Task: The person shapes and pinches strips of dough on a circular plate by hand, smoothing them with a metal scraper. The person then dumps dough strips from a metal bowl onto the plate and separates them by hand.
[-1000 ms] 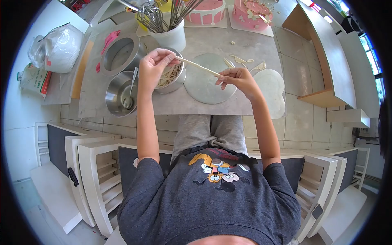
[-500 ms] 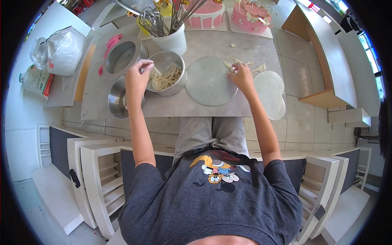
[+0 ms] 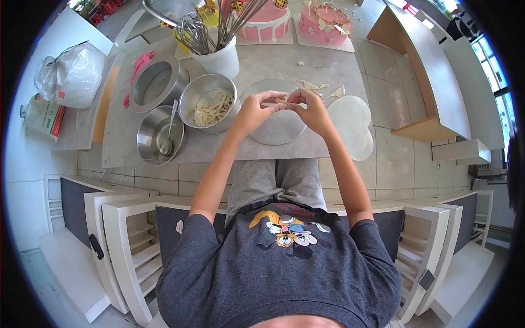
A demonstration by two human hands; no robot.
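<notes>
Over a round greyish board (image 3: 273,134), my left hand (image 3: 256,112) and my right hand (image 3: 309,111) meet, fingertips pinched close together. A small bit of a pale, soft strip shows between the fingertips; most of it is hidden by the fingers. Left of my hands stands a round metal pan (image 3: 232,90) with a heap of similar pale strips (image 3: 213,111) in it. More loose pale pieces (image 3: 334,93) lie on the table beyond my right hand.
A steel bowl (image 3: 150,143) with a spoon (image 3: 171,123) and a metal ring-like pan (image 3: 157,82) stand at left. A white tub (image 3: 221,61) of whisks is behind, with pink cakes (image 3: 265,24) farther back. A pale lobed board (image 3: 351,128) lies at right.
My left hand has left the pan and moved right. My right hand has come inward from the loose pieces, and the fingertips now meet over the round board.
</notes>
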